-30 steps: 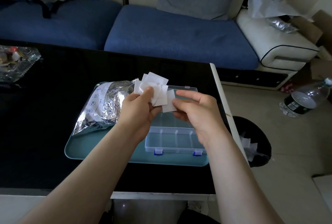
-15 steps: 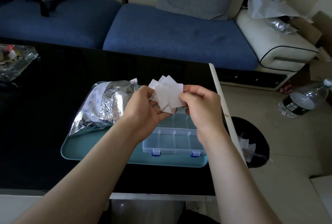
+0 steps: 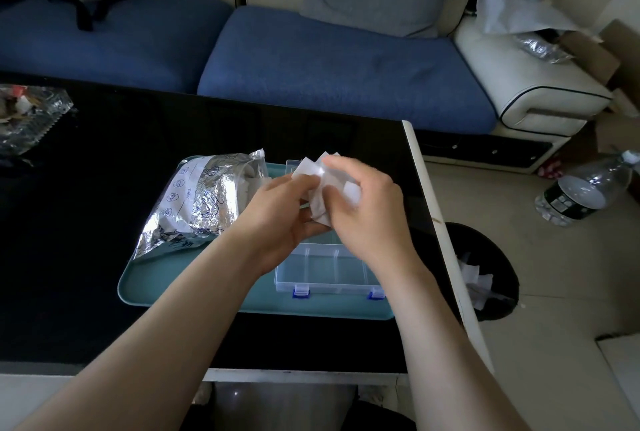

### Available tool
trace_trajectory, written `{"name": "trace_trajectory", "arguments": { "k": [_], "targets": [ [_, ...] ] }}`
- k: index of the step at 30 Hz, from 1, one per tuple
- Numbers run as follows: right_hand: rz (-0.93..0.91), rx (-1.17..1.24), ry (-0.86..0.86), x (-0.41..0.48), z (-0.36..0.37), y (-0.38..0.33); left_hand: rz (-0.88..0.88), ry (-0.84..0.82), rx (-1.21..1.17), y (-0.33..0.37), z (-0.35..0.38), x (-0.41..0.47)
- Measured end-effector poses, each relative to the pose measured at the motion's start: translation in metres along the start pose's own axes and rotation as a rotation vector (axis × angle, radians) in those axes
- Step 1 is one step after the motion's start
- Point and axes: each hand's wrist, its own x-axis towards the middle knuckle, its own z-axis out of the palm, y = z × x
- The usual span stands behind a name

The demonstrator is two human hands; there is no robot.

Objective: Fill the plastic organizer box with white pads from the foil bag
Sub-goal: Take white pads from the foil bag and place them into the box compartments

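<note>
White pads (image 3: 306, 169) clamped in fingers of left hand (image 3: 277, 219) and right hand (image 3: 367, 216), above organizer box (image 3: 329, 271) at tray (image 3: 156, 292) near-right corner (foil bag (image 3: 204, 202) leftward). Square the stack; lower flat into one compartment.

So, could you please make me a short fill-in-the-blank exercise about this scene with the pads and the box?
1. The left hand and right hand hold white pads over the organizer box, whose lid is ____.
2. The box's two latches are ____ in colour.
3. The foil bag lies on the tray, on the box's ____ side.
4. The tray stands on a ____ table.
Missing words: open, blue, left, black.
</note>
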Motion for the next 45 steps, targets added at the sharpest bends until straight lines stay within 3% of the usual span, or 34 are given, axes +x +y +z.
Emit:
{"name": "trace_trajectory", "arguments": {
  "k": [5, 9, 16, 20, 27, 34, 42, 45],
  "targets": [
    [-0.035, -0.086, -0.043, -0.003, 0.003, 0.001, 0.025, -0.007, 0.177, 0.0, -0.004, -0.003],
    [-0.015, -0.091, 0.037, -0.001, 0.003, -0.003, 0.017, -0.001, 0.195, 0.002, -0.007, -0.004],
    [0.187, 0.157, 0.05, 0.004, -0.005, -0.007, 0.022, 0.076, 0.141, 0.006, -0.009, -0.004],
    [0.2, 0.245, 0.063, 0.004, -0.01, -0.007, 0.018, 0.113, 0.205, 0.007, -0.01, -0.004],
    [0.131, 0.271, -0.047, 0.004, -0.01, -0.007, -0.113, -0.025, 0.231, 0.005, -0.013, -0.006],
    [0.138, 0.125, 0.021, 0.006, -0.004, 0.001, -0.024, -0.208, 0.41, 0.007, -0.009, -0.011],
    [0.081, 0.076, 0.069, 0.008, -0.002, 0.007, 0.056, -0.209, 0.454, 0.004, -0.011, -0.008],
    [0.141, 0.117, 0.102, 0.009, -0.006, 0.009, 0.06, -0.187, 0.425, 0.004, -0.012, -0.009]
  ]
}}
